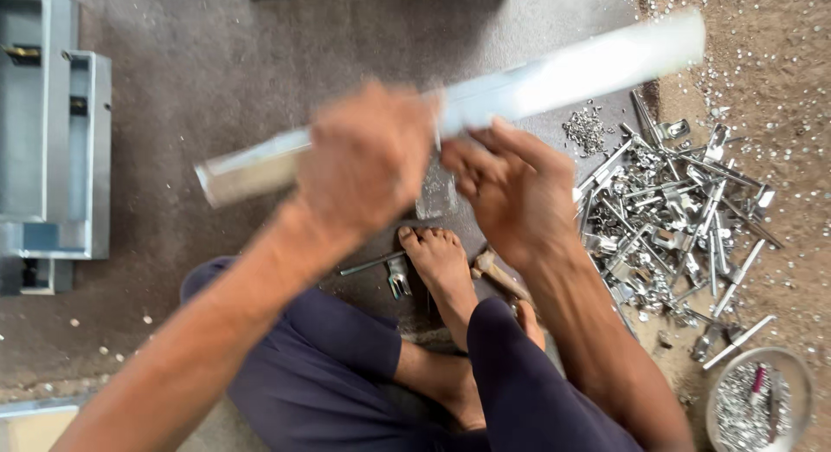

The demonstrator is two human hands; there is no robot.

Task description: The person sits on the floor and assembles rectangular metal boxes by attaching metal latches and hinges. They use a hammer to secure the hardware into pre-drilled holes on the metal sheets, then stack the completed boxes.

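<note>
Gripping the long metal channel (pixel 485 88) tight in my left hand (pixel 368 162), my right hand (pixel 511 192) pinching it, hardware pile (pixel 666 218) at three o'clock; I steady it.

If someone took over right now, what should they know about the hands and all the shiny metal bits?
Left hand: wrapped around the long metal bar, held above the floor; blurred.
Right hand: fingers on the bar beside the left hand.
Pile of metal parts lies right of the hands; bowl of small pieces at lower right; grey metal frames at left.
Done: bar is in hand. Left: the pile looks untouched.
</note>
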